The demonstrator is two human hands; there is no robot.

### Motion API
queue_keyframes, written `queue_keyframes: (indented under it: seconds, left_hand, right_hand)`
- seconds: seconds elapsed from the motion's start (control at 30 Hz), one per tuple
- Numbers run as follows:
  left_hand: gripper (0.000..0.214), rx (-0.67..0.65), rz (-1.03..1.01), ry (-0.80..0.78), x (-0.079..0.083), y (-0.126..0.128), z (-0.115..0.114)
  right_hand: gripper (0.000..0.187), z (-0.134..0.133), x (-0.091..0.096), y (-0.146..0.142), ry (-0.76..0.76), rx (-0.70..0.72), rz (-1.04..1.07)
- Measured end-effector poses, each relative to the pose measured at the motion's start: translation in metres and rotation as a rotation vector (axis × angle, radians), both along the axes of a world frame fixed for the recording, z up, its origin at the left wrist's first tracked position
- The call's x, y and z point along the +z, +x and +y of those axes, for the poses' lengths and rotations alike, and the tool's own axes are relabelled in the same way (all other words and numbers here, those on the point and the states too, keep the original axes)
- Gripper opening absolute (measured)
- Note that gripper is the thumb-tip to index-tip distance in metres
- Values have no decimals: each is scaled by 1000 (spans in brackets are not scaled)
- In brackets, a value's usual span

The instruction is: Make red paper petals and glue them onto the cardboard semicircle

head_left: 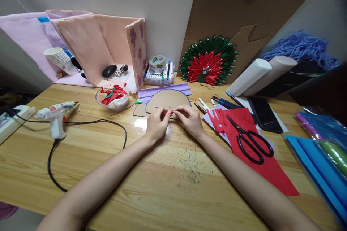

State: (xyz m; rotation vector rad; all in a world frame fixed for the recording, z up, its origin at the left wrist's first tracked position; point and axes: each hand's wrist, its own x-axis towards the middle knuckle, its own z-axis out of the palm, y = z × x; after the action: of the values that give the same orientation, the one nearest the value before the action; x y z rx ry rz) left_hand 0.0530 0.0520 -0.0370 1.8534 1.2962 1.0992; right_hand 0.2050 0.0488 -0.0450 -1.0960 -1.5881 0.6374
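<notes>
My left hand (157,122) and my right hand (189,118) meet over the wooden table (162,180), fingers pinched together on a small red piece of paper (168,113). They work just in front of a half-round cardboard cutout (168,99) with a blue outline. Black scissors (251,140) lie on a red paper sheet (260,166) to the right of my right hand. A clear bowl (113,98) of red and green paper scraps stands behind my left hand.
A glue gun (55,113) with a black cord lies at the left beside a power strip (13,120). Markers (159,75), tape, paper cups (61,59) and a red-green paper flower (208,61) stand at the back. Coloured sheets (320,151) and a phone (264,113) lie at the right.
</notes>
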Motion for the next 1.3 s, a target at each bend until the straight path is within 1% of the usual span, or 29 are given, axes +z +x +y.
queue_keyframes:
  seconds: [0.23,0.4,0.6,0.77,1.07,1.3]
  left_hand:
    - [18,6,-13,12,-1,0,1]
    - [17,-54,-77,59,-2,0,2]
    - [15,-63,-133,71,-5,0,4]
    - [16,-67,-138,60,-6,0,4]
    - [15,-55,-118,75,-4,0,4]
    - [10,-19,-70,96,-1,-1,3]
  right_hand:
    - [8,0,-1,1,-1,6,-17]
    - [8,0,0,0,-7,27,-11]
    - [10,0,-3,0,-81,52,70]
    - [12,0,-7,0,-117,51,113]
    - [10,0,-4,-1,-111,71,171]
    - [17,-1,-8,-1,-187,124,235]
